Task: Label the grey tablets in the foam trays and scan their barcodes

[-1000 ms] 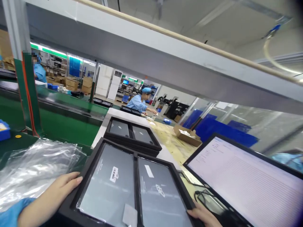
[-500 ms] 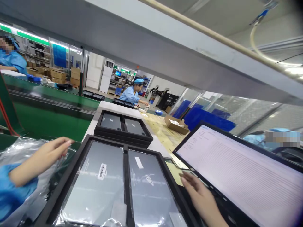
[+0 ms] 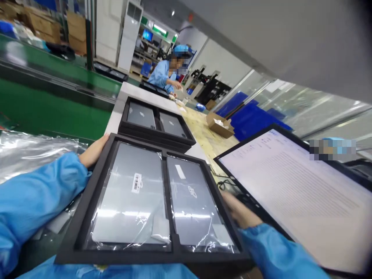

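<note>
Where the frame's lower centre is filled by a shallow black tray (image 3: 95,193), we see a matte, foam-like rectangular frame split by a central rib into two compartments. Each compartment holds a flat grey slab sealed in glossy, wrinkled film: the left tablet (image 3: 132,193) bears a white barcode sticker, the right tablet (image 3: 193,203) a plain white label and a pale logo. We find the left hand (image 3: 94,151) at the tray's upper left corner, its fingers laid against the outer edge; the right hand (image 3: 238,211) presses the right-hand rim at mid-height. Both hands thus clasp the tray from opposite sides, so the tray lies between them, and both forearms wear smooth blue sleeves. We cannot tell whether the fingers curl beneath the tray. Above it, toward the frame's centre, lies a second tray (image 3: 157,135) of the same kind, stacked on others. At right a tilted monitor (image 3: 290,186) shows pale rows of text. Crinkled clear plastic bags (image 3: 31,149) occupy the left edge, beside a green conveyor (image 3: 52,100). An open cardboard box (image 3: 219,126) rests on the wood-grained bench (image 3: 206,143).
</note>
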{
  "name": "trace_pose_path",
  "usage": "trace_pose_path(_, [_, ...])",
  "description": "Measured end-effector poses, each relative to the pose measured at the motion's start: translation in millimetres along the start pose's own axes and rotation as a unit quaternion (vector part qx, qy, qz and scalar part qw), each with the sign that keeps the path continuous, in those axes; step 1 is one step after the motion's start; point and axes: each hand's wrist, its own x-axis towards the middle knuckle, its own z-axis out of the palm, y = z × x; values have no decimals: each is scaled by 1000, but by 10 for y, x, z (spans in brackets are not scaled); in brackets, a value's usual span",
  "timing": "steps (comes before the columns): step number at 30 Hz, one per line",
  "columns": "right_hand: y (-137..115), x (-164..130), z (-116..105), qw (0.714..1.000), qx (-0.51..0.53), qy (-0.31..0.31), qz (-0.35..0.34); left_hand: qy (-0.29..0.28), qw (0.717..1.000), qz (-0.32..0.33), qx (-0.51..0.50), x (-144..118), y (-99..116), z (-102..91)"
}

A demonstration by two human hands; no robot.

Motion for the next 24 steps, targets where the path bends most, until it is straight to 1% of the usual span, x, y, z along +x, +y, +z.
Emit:
trace_pose_path(1, [-203,-13,-63,999,15,-2,41,-6,1000,10,-2,12,-33,-2])
trace_pose_path(2, [-431,-52,-132,998,16,28,55,-13,1000,17,0,24,-57,-1])
trace_pose_path(3, [-675,-125,-195,996,1,79,33,-17,1000,20,6,33,-70,4])
trace_pose_path(4, [-923,-232,-239,992,-19,123,-22,-20,999,22,14,38,-72,9])
trace_pose_path(5, [-1162,-370,-253,988,-46,116,-86,-20,999,22,23,38,-64,15])
trace_pose_path(7, [-1575,-694,-164,974,-107,60,-188,-23,999,18,32,24,-28,26])
trace_pose_path(8, [-1734,-851,-59,963,-147,-3,-226,-26,999,19,33,13,-7,30])
trace_pose_path(9, [-1855,-985,76,944,-189,-90,-256,-30,999,23,36,2,11,34])
trace_pose_path(10, [-1941,-1086,229,912,-235,-186,-280,-34,998,29,40,-9,25,37])
trace_pose_path(11, [-1993,-1147,388,877,-276,-262,-293,-37,998,36,43,-18,32,39])
trace_pose_path(12, [-2018,-1168,536,844,-308,-320,-301,-39,997,43,48,-24,33,40])
trace_pose_path(13, [-2023,-1154,664,819,-332,-353,-307,-39,997,49,51,-27,29,41])
trace_pose_path(14, [-2015,-1115,763,805,-347,-367,-311,-37,997,51,53,-29,21,41])
trace_pose_path(16, [-1984,-1004,872,796,-361,-368,-317,-32,997,52,53,-26,3,43])
trace_pose_path(19, [-1959,-896,899,791,-368,-374,-316,-33,997,54,51,-17,-9,52])
trace_pose_path(21, [-1960,-905,914,789,-371,-382,-307,-34,996,60,55,-13,-5,61])
trace_pose_path(23, [-1968,-950,948,795,-363,-390,-291,-33,996,62,61,-15,1,66])
trace_pose_path(24, [-1973,-966,960,807,-347,-389,-277,-32,996,60,61,-20,4,64])
